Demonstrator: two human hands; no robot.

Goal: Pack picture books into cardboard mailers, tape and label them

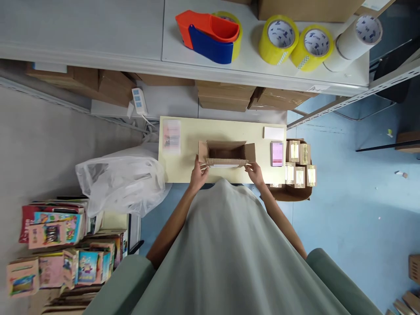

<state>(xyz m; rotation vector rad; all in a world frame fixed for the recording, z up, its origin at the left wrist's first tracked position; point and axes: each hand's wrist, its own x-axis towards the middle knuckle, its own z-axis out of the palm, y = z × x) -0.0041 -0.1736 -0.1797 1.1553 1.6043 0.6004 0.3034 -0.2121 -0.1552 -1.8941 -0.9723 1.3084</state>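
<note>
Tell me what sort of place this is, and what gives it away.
Probably a parcel-packing station: an open cardboard box stands between the hands on the table, rolls of yellow packing tape sit on the shelf above, and small taped boxes fill a carton beside the table.

Pale tabletop [226, 129] with passing room on three sides of an open carton [227, 145].
Bare strips run behind the carton, leftward to a pinkish sheet [171, 136], and rightward to a phone [276, 153] and white block [274, 133]. Both hands, left [198, 173] and right [255, 172], block the near corners; splayed end flaps narrow the sides. A bulging plastic bag [123, 179] crowds the table's left end.
</note>
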